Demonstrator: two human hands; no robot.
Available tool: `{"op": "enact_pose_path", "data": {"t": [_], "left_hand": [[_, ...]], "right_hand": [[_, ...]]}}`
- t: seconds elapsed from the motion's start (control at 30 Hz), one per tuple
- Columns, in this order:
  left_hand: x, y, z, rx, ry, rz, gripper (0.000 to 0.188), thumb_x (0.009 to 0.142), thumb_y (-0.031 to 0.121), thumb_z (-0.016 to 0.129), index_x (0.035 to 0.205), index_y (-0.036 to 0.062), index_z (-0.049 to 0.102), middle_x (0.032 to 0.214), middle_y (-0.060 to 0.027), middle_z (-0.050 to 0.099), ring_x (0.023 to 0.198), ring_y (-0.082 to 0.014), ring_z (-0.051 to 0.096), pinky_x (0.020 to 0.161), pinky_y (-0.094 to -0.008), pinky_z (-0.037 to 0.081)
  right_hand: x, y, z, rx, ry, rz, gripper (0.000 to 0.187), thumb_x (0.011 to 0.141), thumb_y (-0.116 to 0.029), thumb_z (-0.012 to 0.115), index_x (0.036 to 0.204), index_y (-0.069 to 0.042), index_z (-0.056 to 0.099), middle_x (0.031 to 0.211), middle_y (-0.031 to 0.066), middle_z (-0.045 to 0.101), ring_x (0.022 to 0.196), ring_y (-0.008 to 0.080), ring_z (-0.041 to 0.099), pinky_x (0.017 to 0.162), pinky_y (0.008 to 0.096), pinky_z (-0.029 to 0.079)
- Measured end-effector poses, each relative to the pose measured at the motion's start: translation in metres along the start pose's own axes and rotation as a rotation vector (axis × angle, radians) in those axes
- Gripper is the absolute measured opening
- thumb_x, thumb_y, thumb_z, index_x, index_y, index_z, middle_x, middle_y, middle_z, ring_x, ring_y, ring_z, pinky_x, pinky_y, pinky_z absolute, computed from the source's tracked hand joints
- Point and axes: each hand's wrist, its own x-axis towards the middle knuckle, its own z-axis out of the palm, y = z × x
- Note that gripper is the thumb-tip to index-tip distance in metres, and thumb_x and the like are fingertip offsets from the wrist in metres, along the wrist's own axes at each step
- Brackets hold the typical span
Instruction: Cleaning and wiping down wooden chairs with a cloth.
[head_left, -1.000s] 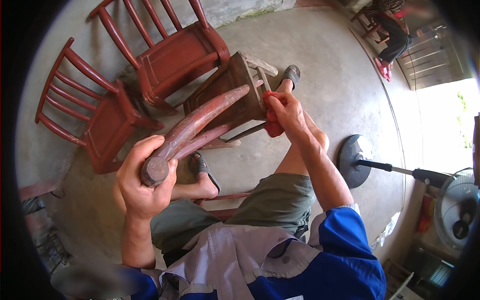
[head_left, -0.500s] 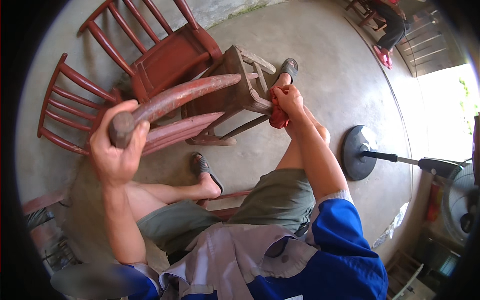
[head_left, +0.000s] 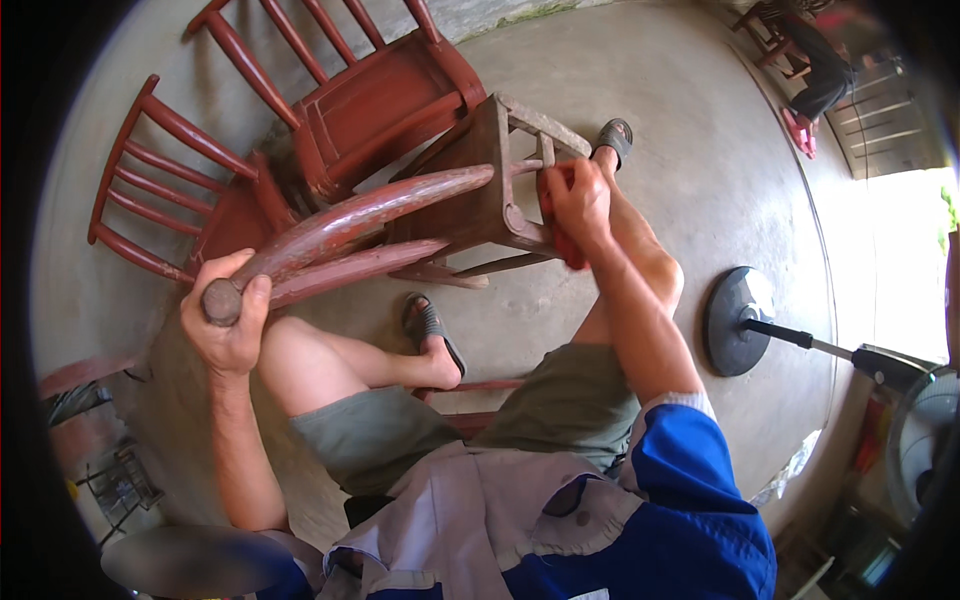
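A worn red-brown wooden chair [head_left: 470, 215] lies tipped over in front of me, its curved back post [head_left: 370, 215] reaching toward me. My left hand [head_left: 225, 325] is closed around the near end of that post, thumb along its side. At the chair's far right end, my right hand [head_left: 583, 205] is closed on a bunched red cloth [head_left: 570, 248]. The cloth is against the frame by the chair's legs; my fingers partly cover it, and it is slightly blurred.
Two red slatted-back chairs [head_left: 385, 105] [head_left: 235, 225] stand beyond, at the left. My sandalled feet are on the concrete floor [head_left: 650, 90]. A standing fan with a round black base [head_left: 738, 322] is at the right. Another person sits at the far right.
My left hand and the post end have moved lower and nearer to me. My right hand has brought the cloth closer in against the chair frame. The whole view has shifted a little.
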Motion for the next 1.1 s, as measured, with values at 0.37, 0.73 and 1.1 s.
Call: {"op": "enact_pose_path", "data": {"t": [0.37, 0.73, 1.1], "left_hand": [[-0.023, -0.019, 0.004, 0.045, 0.117, 0.097, 0.023, 0.081, 0.009, 0.077, 0.099, -0.0018, 0.068, 0.088, -0.0121, 0.072, 0.078, -0.0213, 0.069, 0.072, -0.0330, 0.055], [-0.004, 0.001, 0.017, -0.058, 0.059, 0.223, 0.021, 0.080, 0.005, 0.078, 0.095, -0.0002, 0.064, 0.076, -0.0082, 0.065, 0.065, -0.0151, 0.061, 0.061, -0.0295, 0.050], [-0.008, 0.004, 0.013, -0.010, -0.019, 0.410, 0.025, 0.076, 0.010, 0.077, 0.096, 0.0009, 0.065, 0.080, -0.0116, 0.066, 0.069, -0.0258, 0.065, 0.066, -0.0348, 0.054]], "right_hand": [[0.030, 0.021, 0.030, -0.115, 0.140, 0.005, 0.022, 0.091, -0.025, 0.066, 0.091, -0.003, 0.069, 0.093, 0.0230, 0.065, 0.089, 0.0422, 0.064, 0.079, 0.0508, 0.053], [-0.049, -0.036, -0.010, 0.318, -0.116, 0.327, 0.027, 0.091, -0.019, 0.069, 0.104, 0.004, 0.067, 0.096, 0.0194, 0.073, 0.086, 0.0267, 0.073, 0.081, 0.0363, 0.057], [-0.029, 0.005, 0.012, -0.228, -0.111, 0.109, 0.024, 0.090, -0.024, 0.064, 0.097, -0.001, 0.061, 0.106, 0.0237, 0.057, 0.096, 0.0456, 0.061, 0.083, 0.0550, 0.052]]}}
